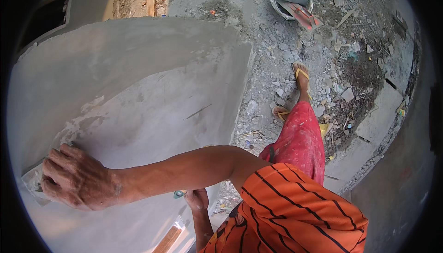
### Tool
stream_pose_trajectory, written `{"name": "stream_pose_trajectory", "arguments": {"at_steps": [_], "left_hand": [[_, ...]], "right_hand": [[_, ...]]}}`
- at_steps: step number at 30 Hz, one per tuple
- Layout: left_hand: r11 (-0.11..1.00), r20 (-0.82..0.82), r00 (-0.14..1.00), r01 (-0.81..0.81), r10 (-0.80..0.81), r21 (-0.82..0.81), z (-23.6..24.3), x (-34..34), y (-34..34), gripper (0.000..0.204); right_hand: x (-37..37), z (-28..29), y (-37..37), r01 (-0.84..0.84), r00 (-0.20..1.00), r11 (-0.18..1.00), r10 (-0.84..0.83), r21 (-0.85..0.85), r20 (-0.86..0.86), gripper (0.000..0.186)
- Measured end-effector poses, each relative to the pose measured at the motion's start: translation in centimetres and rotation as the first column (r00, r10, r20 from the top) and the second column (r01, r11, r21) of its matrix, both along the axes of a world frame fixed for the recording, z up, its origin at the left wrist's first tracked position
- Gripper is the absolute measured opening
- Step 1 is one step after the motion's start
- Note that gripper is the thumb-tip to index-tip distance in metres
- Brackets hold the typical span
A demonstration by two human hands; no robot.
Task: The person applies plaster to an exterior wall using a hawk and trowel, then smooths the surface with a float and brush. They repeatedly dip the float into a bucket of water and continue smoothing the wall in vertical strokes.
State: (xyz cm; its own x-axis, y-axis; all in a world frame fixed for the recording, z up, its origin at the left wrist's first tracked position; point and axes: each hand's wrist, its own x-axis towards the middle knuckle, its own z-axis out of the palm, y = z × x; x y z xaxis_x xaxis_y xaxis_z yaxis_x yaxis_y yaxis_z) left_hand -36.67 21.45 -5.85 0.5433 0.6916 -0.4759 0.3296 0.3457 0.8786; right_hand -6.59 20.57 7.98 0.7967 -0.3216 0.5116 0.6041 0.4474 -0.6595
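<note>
— What's that right hand [76, 179] got, over at 9 o'clock?

— A flat trowel [33, 181], pale with grey plaster. The fingers [57, 160] are curled tight over its top, pressing it flat on the wall [138, 91]. Only an edge shows beyond the knuckles; its long axis seems to run from 7 o'clock up toward 1 o'clock, though most of it is hidden.

— And the left hand [197, 200]?

— Low at 6 o'clock, closed round something with a teal tip [179, 194]; I can't tell what. A wooden-edged board [170, 238] sits just below it.

— The wall?

— Smooth wet grey render, curving, with a rougher patch [85, 119] near the trowel and 1 thin scratch [198, 111].

— The floor?

— Rubble-strewn ground [286, 63], stones and scraps. A round pan [291, 0] with tools at 12 o'clock. Red speckled trousers [300, 142], yellow sandals [301, 74], an orange striped shirt [295, 211].
</note>
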Motion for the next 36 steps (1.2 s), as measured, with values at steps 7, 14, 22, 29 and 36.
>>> {"name": "stream_pose_trajectory", "arguments": {"at_steps": [7,14,22,29,36], "left_hand": [[0.992,-0.082,0.992,-0.101,0.094,-0.082,-2.9,-3.1,0.0,0.025],[0.994,-0.170,0.985,-0.057,0.041,-0.090,-4.1,-1.9,-0.8,0.025],[0.991,-0.031,1.000,-0.004,0.000,-0.131,-6.2,2.4,0.8,0.025],[0.993,-0.041,0.999,-0.030,0.025,-0.116,-7.7,3.8,2.2,0.026],[0.993,-0.156,0.987,-0.061,0.044,-0.105,-8.0,1.9,2.6,0.026]], "right_hand": [[1.3,-24.2,-1.8,-0.128,0.799,0.977,0.000,-0.171,-0.601,0.035],[-1.1,-55.1,-2.8,-0.133,-0.099,0.980,0.133,0.145,-0.986,0.030],[-15.5,-42.1,-10.0,-0.251,-0.392,0.094,0.900,0.963,-0.190,0.043],[-9.0,-35.7,-12.1,-0.336,-0.030,0.197,0.975,0.921,-0.220,0.048],[4.2,-32.2,-4.1,-0.121,0.772,0.928,-0.135,-0.352,-0.621,0.035]]}}
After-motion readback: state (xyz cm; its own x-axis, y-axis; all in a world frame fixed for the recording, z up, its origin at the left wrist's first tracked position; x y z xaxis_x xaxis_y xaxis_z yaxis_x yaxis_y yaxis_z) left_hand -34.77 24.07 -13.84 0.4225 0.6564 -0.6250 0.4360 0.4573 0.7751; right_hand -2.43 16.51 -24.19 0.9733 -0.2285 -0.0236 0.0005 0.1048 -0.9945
